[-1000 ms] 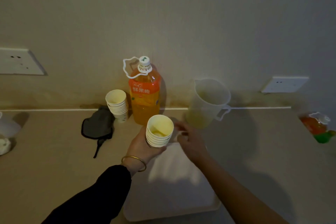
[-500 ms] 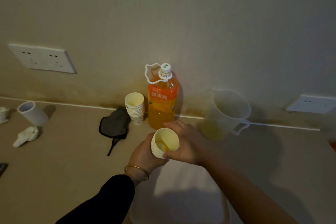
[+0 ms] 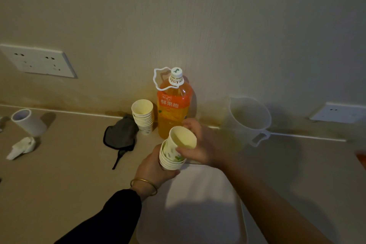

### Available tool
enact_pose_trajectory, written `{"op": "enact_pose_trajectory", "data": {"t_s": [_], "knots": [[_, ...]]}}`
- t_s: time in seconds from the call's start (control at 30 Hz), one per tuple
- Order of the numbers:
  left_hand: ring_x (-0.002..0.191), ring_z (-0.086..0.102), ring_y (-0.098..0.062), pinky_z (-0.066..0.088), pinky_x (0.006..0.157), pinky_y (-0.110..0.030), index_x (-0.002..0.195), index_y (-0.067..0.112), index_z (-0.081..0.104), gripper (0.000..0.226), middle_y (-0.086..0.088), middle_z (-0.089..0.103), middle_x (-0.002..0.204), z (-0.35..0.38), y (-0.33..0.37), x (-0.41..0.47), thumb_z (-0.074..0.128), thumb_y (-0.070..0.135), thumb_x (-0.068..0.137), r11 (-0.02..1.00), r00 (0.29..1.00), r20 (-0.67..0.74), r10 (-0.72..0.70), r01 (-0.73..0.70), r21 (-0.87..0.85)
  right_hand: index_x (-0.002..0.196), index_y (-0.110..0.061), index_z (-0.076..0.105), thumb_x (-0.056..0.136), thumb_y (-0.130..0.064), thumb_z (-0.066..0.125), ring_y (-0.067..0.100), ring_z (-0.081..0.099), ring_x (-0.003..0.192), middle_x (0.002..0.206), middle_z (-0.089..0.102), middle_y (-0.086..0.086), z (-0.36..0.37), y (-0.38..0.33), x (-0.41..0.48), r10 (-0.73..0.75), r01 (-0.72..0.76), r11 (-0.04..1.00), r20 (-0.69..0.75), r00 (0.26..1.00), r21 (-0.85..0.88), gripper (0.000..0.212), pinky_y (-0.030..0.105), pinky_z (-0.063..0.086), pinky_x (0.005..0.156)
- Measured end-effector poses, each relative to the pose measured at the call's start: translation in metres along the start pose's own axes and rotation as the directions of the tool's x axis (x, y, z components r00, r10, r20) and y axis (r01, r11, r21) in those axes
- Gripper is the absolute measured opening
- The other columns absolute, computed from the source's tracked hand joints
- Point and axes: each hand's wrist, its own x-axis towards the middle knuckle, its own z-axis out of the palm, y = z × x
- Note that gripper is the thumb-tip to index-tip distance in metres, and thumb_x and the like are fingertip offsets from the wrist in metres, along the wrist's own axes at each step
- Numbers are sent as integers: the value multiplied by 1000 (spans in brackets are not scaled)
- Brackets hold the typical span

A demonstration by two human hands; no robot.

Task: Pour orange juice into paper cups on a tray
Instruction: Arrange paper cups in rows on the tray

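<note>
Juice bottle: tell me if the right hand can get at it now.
Not yet, probably: the right hand grips a paper cup. The juice bottle stands close behind it, path clear.

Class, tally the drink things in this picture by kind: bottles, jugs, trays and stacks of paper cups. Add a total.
Bottle: 1
Jug: 1
Tray: 1
Cup stacks: 2, the counter stack and the held stack
Total: 5

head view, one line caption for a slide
Right hand grips the top white paper cup, tilted partly out of the stack the left hand holds, by a white rectangular tray.
</note>
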Motion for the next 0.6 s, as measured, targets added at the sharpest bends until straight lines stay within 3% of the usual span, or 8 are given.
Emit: {"op": "enact_pose_trajectory", "data": {"t_s": [0.07,0.13,0.17,0.23,0.33,0.43,0.53,0.6], "knots": [[110,60,-19,44,80,-26,128,31,44,93,7,62,120,-3,-2,1,66,62,42,1000,1000,-11,-19,18,-13,126,-21,45,64,-52,69,12,59,99,112,57,-5,-9,-4,3,85,-55,967,-110,990,250,74,29,52,83],[111,59,-22,43,82,-26,128,26,45,97,2,62,122,-6,-6,3,64,63,40,998,998,-46,-50,49,-27,119,-20,45,63,-51,64,3,58,89,104,56,-7,-17,-5,4,186,-36,893,-295,937,449,67,13,48,72],[111,59,-23,41,82,-24,128,23,46,98,-1,62,122,-8,-7,3,64,62,39,997,995,-75,-70,67,-38,120,-17,45,67,-46,64,2,57,89,105,56,-5,-21,-5,5,232,-26,876,-372,899,482,64,9,46,68],[112,58,-25,38,81,-24,127,18,48,95,-4,62,122,-13,-10,3,75,53,44,992,983,-151,-106,95,-79,125,-13,44,71,-44,64,9,59,93,109,55,-2,-23,3,8,295,-128,919,-434,851,373,66,15,47,70],[112,56,-24,37,83,-26,129,14,47,88,-6,60,121,-24,-20,1,85,35,52,979,951,-265,-160,118,-167,129,-18,44,73,-46,74,15,57,106,115,56,-4,0,22,12,364,-341,929,-197,910,142,69,31,48,84],[104,55,-18,38,83,-27,125,12,48,90,-5,60,117,-36,-27,0,80,43,47,973,920,-348,-179,113,-201,133,-27,42,66,-58,74,19,53,117,125,53,-4,40,34,7,281,-278,959,46,959,-52,81,34,45,94],[103,55,-15,40,84,-28,124,12,50,94,2,58,111,-44,-31,0,73,53,42,972,896,-407,-177,93,-218,138,-19,35,75,-37,76,26,45,124,136,46,7,74,31,-2,241,-227,970,183,953,-92,78,34,40,99],[101,54,-14,41,85,-28,121,20,49,90,4,58,110,-47,-35,0,70,57,42,973,890,-423,-172,87,-213,137,-17,33,77,-35,74,27,44,125,137,45,8,91,27,-3,203,-175,975,221,954,-139,75,34,40,98]]}}
